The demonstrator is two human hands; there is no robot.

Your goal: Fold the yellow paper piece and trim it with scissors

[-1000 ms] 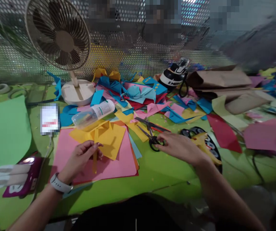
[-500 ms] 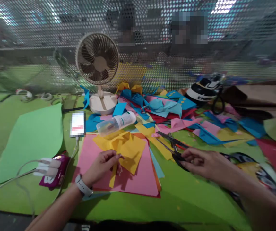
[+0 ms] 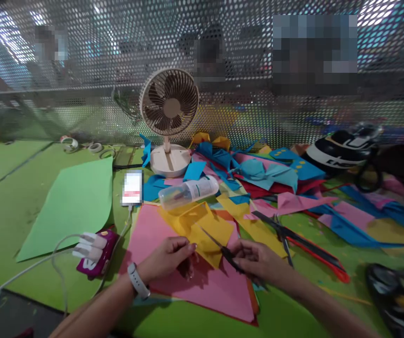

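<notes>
While the left hand (image 3: pixel 168 258) is pinching the near edge of the yellow paper (image 3: pixel 202 230) between thumb and fingertips, its grip closed on the sheet, the right hand (image 3: pixel 258 260) is holding a pair of black scissors (image 3: pixel 223 249) with its fingers wrapped round the handles. Their blades are pointing up and left, lying over the yellow paper, and how far apart they are standing cannot be told. That paper is creased and folded, bright yellow, resting on a large pink sheet (image 3: pixel 202 286) at the near middle of the green desk (image 3: pixel 29 206). Just behind it a clear plastic bottle (image 3: pixel 190 192) is lying on its side, white label toward the right, looking empty, though its contents are hard to judge. A second pair of scissors (image 3: pixel 293 237), with a red one beside it, is lying open to the right. Farther back a small fan (image 3: pixel 169 117) is standing before the perforated screen, with blue and pink scraps heaped beside it.
</notes>
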